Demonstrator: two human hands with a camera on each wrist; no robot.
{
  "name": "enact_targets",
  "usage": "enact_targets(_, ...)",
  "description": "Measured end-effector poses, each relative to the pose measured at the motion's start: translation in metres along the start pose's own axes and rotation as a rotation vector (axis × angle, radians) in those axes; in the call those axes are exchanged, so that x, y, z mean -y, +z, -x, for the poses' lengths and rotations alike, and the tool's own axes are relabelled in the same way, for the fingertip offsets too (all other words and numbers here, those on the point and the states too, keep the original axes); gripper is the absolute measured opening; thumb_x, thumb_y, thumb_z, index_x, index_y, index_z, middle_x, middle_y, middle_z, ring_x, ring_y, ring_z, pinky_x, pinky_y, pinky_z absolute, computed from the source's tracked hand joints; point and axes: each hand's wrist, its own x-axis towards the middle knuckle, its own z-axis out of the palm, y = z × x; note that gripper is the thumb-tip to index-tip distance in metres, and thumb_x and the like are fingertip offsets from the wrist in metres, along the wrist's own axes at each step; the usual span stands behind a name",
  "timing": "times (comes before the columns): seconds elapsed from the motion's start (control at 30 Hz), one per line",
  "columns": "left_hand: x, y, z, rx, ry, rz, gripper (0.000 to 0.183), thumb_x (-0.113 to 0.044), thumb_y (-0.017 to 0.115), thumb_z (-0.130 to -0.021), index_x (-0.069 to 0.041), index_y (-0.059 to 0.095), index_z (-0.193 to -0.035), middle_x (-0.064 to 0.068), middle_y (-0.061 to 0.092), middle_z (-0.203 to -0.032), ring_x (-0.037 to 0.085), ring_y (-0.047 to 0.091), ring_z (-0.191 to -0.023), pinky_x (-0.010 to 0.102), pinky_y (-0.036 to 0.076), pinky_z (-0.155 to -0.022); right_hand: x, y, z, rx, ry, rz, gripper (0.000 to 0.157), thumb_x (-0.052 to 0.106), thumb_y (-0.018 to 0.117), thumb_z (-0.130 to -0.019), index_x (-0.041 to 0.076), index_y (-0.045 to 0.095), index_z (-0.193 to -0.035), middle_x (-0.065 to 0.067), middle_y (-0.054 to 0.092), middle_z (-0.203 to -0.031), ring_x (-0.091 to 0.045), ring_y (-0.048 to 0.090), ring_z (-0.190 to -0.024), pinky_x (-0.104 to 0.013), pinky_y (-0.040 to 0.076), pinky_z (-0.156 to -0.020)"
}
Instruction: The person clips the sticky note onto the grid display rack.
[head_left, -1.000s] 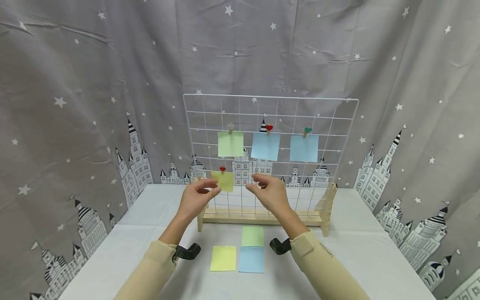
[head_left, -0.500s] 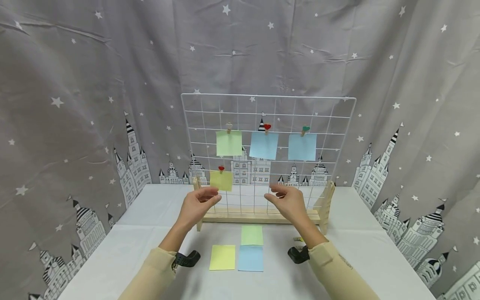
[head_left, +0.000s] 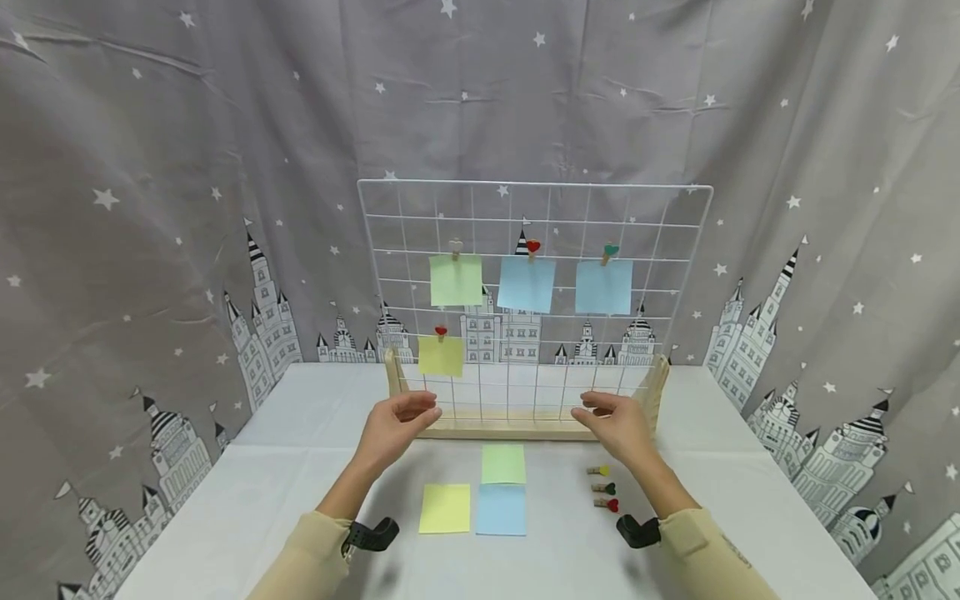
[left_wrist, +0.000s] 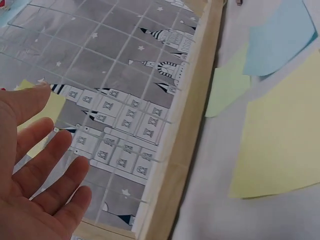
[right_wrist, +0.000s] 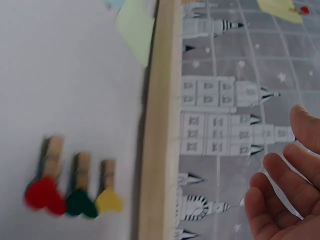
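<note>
My left hand (head_left: 393,429) hovers just below the yellow note (head_left: 441,357), which a red heart clothespin (head_left: 441,332) holds on the white wire grid (head_left: 536,182). Its fingers are loosely bent and hold nothing. In front of the grid's lower right my right hand (head_left: 618,425) is raised with relaxed fingers, also holding nothing. Higher on the grid hang a green note (head_left: 456,282) and two blue notes, one in the middle (head_left: 527,285) and one at right (head_left: 603,287), each under a heart clothespin. Both wrist views show the palms bare.
On the table lie a yellow note pad (head_left: 445,508), a green pad (head_left: 503,463) and a blue pad (head_left: 501,510). Three clothespins, yellow (head_left: 598,471), green (head_left: 603,488) and red (head_left: 607,504), lie right of them. The grid stands in a wooden base (head_left: 510,430).
My right hand has moved right and down, away from the yellow note, uncovering the three clothespins on the table. The left hand has sunk slightly below the note.
</note>
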Motion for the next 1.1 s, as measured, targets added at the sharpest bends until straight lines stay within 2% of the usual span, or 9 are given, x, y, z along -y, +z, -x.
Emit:
enact_targets(0.23,0.01,0.003,0.006,-0.009,-0.043,0.009,0.033,-0.034,0.079,-0.092,-0.017,0.074,-0.12,0.003,0.077,-0.115,0.023,0.072,-0.11,0.038,0.058,-0.091,-0.023,-0.009,0.007,0.013,0.053,0.014,0.04,0.029,0.076,-0.094,0.005,0.074,-0.125,-0.017,0.074,-0.122,-0.037,0.069,-0.115,-0.047,0.059,-0.088)
enact_targets(0.43,0.021,0.004,0.012,0.009,-0.058,0.026,0.03,-0.03,0.079,-0.092,-0.016,0.075,-0.119,0.003,0.077,-0.112,0.021,0.072,-0.107,0.035,0.057,-0.091,-0.039,-0.008,0.012,0.015,0.133,0.032,0.039,0.031,0.075,-0.094,0.004,0.075,-0.122,-0.016,0.076,-0.119,-0.035,0.071,-0.111,-0.047,0.057,-0.089)
enact_targets(0.63,0.028,0.005,0.017,0.012,-0.069,0.048,0.032,-0.027,0.08,-0.091,-0.011,0.075,-0.118,0.004,0.077,-0.109,0.018,0.073,-0.103,0.028,0.056,-0.087,-0.048,-0.005,0.015,-0.008,0.189,0.056,0.034,0.033,0.078,-0.092,0.007,0.079,-0.115,-0.015,0.075,-0.118,-0.029,0.067,-0.103,-0.037,0.053,-0.079)
enact_targets(0.73,0.03,0.006,0.018,0.013,-0.061,0.061,0.033,-0.027,0.08,-0.091,-0.009,0.075,-0.118,0.005,0.078,-0.108,0.018,0.073,-0.1,0.027,0.055,-0.084,-0.052,-0.003,0.016,0.004,0.198,0.045,0.034,0.032,0.077,-0.092,0.007,0.078,-0.115,-0.015,0.075,-0.117,-0.028,0.066,-0.102,-0.035,0.054,-0.078)
enact_targets(0.97,0.039,0.008,0.026,0.013,-0.079,0.026,0.034,-0.027,0.081,-0.09,-0.008,0.075,-0.118,0.002,0.078,-0.105,0.015,0.072,-0.1,0.026,0.054,-0.083,-0.058,0.002,0.019,0.037,0.207,0.019,0.024,0.027,0.078,-0.092,0.009,0.08,-0.108,-0.011,0.077,-0.108,-0.028,0.069,-0.103,-0.043,0.054,-0.087)
enact_targets(1.1,0.047,0.009,0.03,0.025,-0.047,0.01,0.033,-0.021,0.08,-0.091,-0.004,0.074,-0.118,0.003,0.078,-0.102,0.013,0.071,-0.097,0.025,0.054,-0.085,-0.062,0.003,0.021,0.056,0.213,0.025,0.02,0.023,0.077,-0.092,0.008,0.08,-0.106,-0.011,0.078,-0.105,-0.028,0.069,-0.102,-0.048,0.054,-0.089)
